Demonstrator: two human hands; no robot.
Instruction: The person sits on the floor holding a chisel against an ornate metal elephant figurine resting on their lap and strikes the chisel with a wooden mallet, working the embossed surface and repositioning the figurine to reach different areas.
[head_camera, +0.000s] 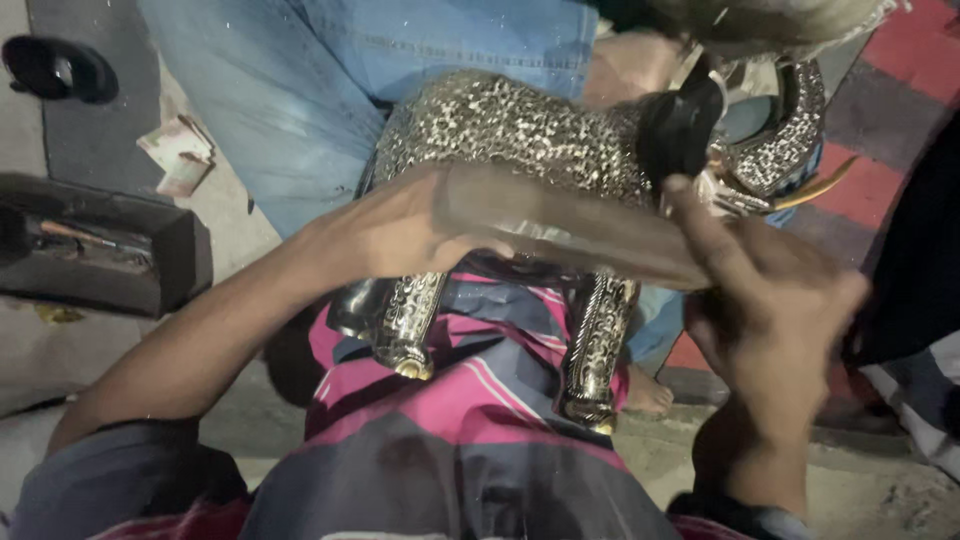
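At the far left a dark open toolbox (95, 255) sits on the ground, with some folded paper (178, 155) lying beyond it. The left hand (385, 230) is closed on the near end of a long flat tool (570, 235) (blurred, so whether it is a file or a stick cannot be told), which stretches rightwards across an ornate embossed metal animal figure (510, 135). The figure rests on the person's lap, its patterned legs (598, 345) hanging down over a pink and blue striped cloth (480, 375). The right hand (775, 300) has its fingers wrapped on the tool's far end, its raised fingertip touching a dark round part (680, 125) by the figure's curved head piece
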